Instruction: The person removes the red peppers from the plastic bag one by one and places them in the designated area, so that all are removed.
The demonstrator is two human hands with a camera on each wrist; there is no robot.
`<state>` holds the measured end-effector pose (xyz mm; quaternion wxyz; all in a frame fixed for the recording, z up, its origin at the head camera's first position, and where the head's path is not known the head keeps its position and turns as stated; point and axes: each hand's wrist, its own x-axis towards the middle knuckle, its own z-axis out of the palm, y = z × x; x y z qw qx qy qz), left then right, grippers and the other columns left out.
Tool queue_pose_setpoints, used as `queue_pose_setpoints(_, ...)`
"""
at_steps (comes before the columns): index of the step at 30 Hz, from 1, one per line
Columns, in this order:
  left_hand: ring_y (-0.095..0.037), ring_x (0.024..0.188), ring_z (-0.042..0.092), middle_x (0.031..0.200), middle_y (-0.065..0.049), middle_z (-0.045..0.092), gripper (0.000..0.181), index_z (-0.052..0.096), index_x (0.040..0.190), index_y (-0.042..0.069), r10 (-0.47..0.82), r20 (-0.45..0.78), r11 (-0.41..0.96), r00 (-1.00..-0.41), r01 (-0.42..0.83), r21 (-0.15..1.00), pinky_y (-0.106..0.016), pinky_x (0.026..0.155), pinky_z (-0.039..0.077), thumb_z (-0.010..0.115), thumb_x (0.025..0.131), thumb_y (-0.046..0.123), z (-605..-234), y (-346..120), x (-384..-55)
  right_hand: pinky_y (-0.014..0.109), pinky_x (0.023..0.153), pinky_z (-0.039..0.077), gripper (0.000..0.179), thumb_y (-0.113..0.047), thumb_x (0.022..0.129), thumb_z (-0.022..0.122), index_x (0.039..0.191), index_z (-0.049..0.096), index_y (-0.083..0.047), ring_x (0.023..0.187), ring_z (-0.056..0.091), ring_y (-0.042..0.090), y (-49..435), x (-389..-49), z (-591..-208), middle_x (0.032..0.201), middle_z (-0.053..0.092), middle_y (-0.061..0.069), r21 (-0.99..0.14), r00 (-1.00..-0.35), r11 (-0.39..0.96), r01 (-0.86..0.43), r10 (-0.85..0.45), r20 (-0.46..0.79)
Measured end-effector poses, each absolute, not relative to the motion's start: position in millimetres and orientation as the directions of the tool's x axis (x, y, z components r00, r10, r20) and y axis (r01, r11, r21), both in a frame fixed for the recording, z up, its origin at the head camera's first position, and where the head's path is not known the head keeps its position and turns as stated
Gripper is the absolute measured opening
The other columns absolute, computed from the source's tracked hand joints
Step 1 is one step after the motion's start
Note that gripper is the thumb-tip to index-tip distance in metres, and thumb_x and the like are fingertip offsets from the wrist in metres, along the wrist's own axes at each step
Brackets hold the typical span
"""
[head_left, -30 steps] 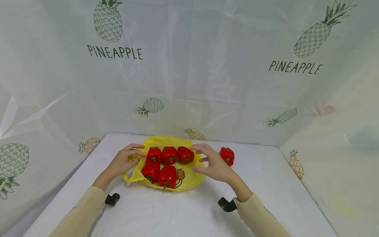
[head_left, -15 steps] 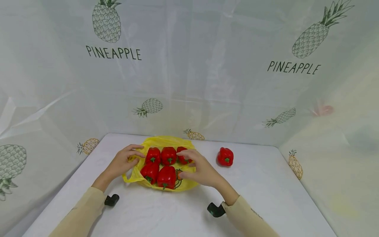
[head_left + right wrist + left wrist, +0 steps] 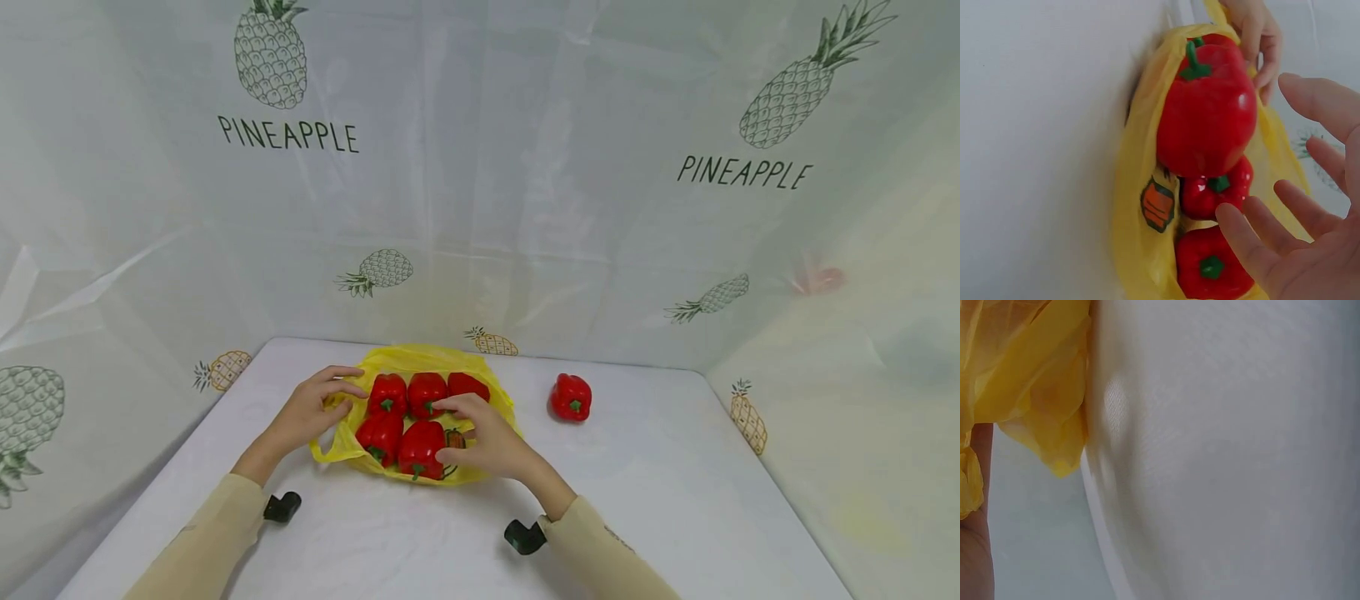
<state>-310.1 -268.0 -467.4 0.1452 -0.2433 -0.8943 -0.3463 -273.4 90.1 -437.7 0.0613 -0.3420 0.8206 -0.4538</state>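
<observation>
A yellow plastic bag [image 3: 405, 357] lies open on the table with several red bell peppers inside. My left hand [image 3: 309, 410] grips the bag's left rim; in the left wrist view the crumpled yellow plastic covers most of its fingers. Over the bag's right part, my right hand [image 3: 491, 437] has its fingers spread and holds nothing. It is nearest the front bell pepper [image 3: 422, 448], which shows large in the right wrist view, with a gap to the fingers. Another bell pepper [image 3: 468, 386] at the back right of the bag is partly hidden by the right hand.
One red bell pepper [image 3: 571, 397] stands outside the bag, to its right on the white table [image 3: 675, 483]. A pineapple-print sheet [image 3: 525, 208] hangs behind the table and along both sides. Black angled pieces [image 3: 525, 537] sit at the wrists.
My right hand has moved left and toward me, from the bag's right edge to beside the front bell pepper. The left hand stays at the bag's left rim.
</observation>
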Motion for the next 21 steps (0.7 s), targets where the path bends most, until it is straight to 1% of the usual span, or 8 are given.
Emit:
queue_pose_setpoints(3, -0.032, 0.137, 0.057, 0.146, -0.002, 0.061, 0.024, 0.082, 0.111, 0.02, 0.331, 0.417, 0.652, -0.846, 0.525, 0.547, -0.031, 0.1, 0.054, 0.074, 0.097, 0.001, -467, -268, -311, 0.056, 0.099, 0.058, 0.064, -0.02, 0.093, 0.084, 0.149, 0.056, -0.008, 0.133, 0.055, 0.042, 86, -275, -444, 0.149, 0.052, 0.015, -0.782, -0.749, 0.353, -0.514, -0.628, 0.209)
queue_pose_setpoints(5, -0.032, 0.137, 0.057, 0.146, -0.002, 0.061, 0.024, 0.082, 0.111, 0.02, 0.33, 0.416, 0.655, -0.847, 0.523, 0.546, -0.032, 0.099, 0.055, 0.075, 0.097, 0.001, -468, -268, -311, 0.055, 0.102, 0.057, 0.063, -0.021, 0.093, 0.084, 0.149, 0.057, -0.01, 0.133, 0.056, 0.04, 83, -276, -447, 0.149, 0.053, 0.013, -0.771, -0.745, 0.363, -0.524, -0.634, 0.208)
queue_pose_setpoints(8, -0.032, 0.137, 0.056, 0.146, -0.002, 0.061, 0.024, 0.082, 0.111, 0.019, 0.328, 0.412, 0.657, -0.85, 0.519, 0.547, -0.029, 0.099, 0.054, 0.075, 0.097, 0.001, -468, -268, -312, 0.051, 0.105, 0.056, 0.063, -0.022, 0.092, 0.085, 0.148, 0.058, -0.012, 0.133, 0.057, 0.034, 80, -276, -450, 0.149, 0.054, 0.008, -0.758, -0.746, 0.382, -0.529, -0.635, 0.201)
queue_pose_setpoints(12, -0.033, 0.138, 0.055, 0.147, -0.002, 0.061, 0.024, 0.082, 0.111, 0.019, 0.33, 0.409, 0.651, -0.851, 0.519, 0.554, -0.016, 0.1, 0.048, 0.075, 0.096, 0.001, -467, -268, -311, 0.05, 0.108, 0.054, 0.064, -0.025, 0.092, 0.085, 0.149, 0.058, -0.014, 0.132, 0.057, 0.026, 77, -275, -451, 0.15, 0.055, 0.002, -0.742, -0.755, 0.416, -0.525, -0.631, 0.18)
queue_pose_setpoints(15, -0.034, 0.139, 0.055, 0.146, -0.003, 0.061, 0.024, 0.082, 0.111, 0.019, 0.332, 0.413, 0.644, -0.848, 0.524, 0.558, -0.009, 0.1, 0.04, 0.075, 0.096, 0.001, -467, -268, -310, 0.051, 0.109, 0.053, 0.065, -0.026, 0.092, 0.085, 0.15, 0.057, -0.013, 0.131, 0.056, 0.025, 74, -275, -453, 0.15, 0.054, 0.002, -0.735, -0.754, 0.43, -0.524, -0.635, 0.166)
queue_pose_setpoints(18, -0.034, 0.139, 0.055, 0.146, -0.003, 0.061, 0.024, 0.082, 0.111, 0.019, 0.334, 0.419, 0.642, -0.845, 0.529, 0.555, -0.007, 0.1, 0.038, 0.076, 0.096, 0.001, -467, -268, -310, 0.052, 0.108, 0.053, 0.066, -0.029, 0.092, 0.085, 0.15, 0.057, -0.015, 0.13, 0.054, 0.024, 72, -276, -457, 0.15, 0.054, 0.003, -0.731, -0.759, 0.447, -0.516, -0.634, 0.147)
queue_pose_setpoints(21, -0.033, 0.139, 0.055, 0.146, -0.003, 0.061, 0.024, 0.082, 0.11, 0.019, 0.333, 0.416, 0.645, -0.846, 0.526, 0.555, -0.006, 0.1, 0.037, 0.075, 0.096, 0.001, -468, -268, -310, 0.051, 0.109, 0.052, 0.066, -0.031, 0.092, 0.085, 0.15, 0.057, -0.018, 0.133, 0.052, 0.022, 70, -276, -460, 0.149, 0.055, 0.002, -0.731, -0.765, 0.46, -0.503, -0.63, 0.13)
